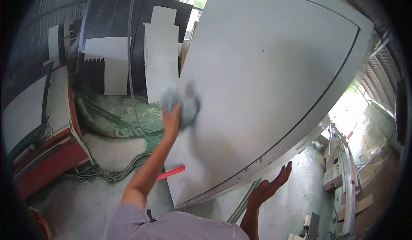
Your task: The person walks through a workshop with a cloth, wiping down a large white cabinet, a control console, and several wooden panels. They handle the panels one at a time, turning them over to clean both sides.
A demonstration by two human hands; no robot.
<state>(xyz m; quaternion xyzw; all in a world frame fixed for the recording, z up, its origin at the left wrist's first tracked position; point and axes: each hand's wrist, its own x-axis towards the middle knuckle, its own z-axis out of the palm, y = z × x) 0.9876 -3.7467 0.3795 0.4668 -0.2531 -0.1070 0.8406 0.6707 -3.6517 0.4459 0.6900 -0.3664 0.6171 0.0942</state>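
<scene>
Closest to me are my pale grey shirt [184,227] and my two bare forearms. My right hand [268,189] is open and holds nothing, palm up with the fingers raised, near the lower right edge of the big white cabinet [257,81]; I cannot tell whether it touches. My left hand [172,117] reaches farther out and is closed on a grey bundle [189,111], too blurred for me to say what it is made of. The bundle is at the cabinet's left edge, overlapping its broad face.

The cabinet leans across my view, tilted. A dark seam runs around the face near its top and right edges, and the face sits shut within it, so I cannot see what is inside. Dark scuffs mark the lower seam, and one small dark spot shows higher up. A red bar [171,172] pokes out by its lower left edge.

Beyond, on the dusty floor [116,197], lie looped cables [112,174] and a ribbed hose [107,129], beside a red-sided bench [53,160]. Farthest back, white panels [161,57] stand upright before dark sheets [109,19].
</scene>
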